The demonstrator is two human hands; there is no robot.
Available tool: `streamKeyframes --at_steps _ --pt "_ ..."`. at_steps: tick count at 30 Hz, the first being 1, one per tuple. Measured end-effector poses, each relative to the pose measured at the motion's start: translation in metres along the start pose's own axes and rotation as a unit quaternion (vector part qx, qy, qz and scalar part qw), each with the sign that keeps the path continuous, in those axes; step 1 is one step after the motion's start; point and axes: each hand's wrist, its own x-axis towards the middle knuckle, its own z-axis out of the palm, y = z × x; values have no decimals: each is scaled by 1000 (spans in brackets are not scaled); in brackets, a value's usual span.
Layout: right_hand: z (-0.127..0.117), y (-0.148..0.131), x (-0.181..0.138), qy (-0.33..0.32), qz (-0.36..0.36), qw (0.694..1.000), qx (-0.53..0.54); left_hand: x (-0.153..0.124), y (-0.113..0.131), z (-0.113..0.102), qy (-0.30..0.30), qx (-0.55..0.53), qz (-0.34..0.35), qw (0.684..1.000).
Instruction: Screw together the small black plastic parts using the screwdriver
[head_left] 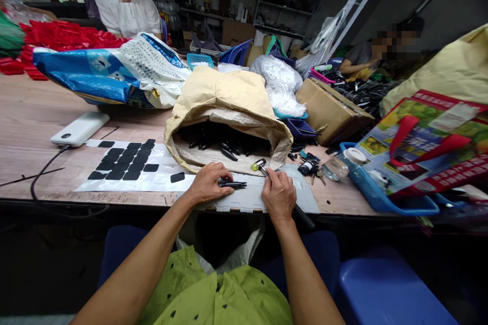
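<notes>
Near the lower centre of the frame, the left hand [208, 182] lies palm down on a grey mat [247, 198], its fingers pinning a slim black part [232, 184] that pokes out to the right of them. Just right of it, the right hand [279, 194] is clenched round a small hammer [260, 166], whose head hovers above the part's tip, before an open paper sack [229, 101].

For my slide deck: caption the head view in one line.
Left hand pins a black part on a grey mat; right hand grips a small hammer.
</notes>
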Motion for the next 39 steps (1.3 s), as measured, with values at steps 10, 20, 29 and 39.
streamKeyframes --at_steps 10,20,29,39 --pt "-2 -1 1 -3 4 1000 -3 -4 12 -7 0 -43 14 999" --pt "-1 -1 1 -2 4 1000 -6 -90 47 29 -303 -133 -52 942" --pt "-2 -2 1 -8 7 1000 -12 -106 0 109 -366 32 -266 891" --pt "-2 -2 0 -7 7 1000 -8 12 42 -25 -164 -103 5 981"
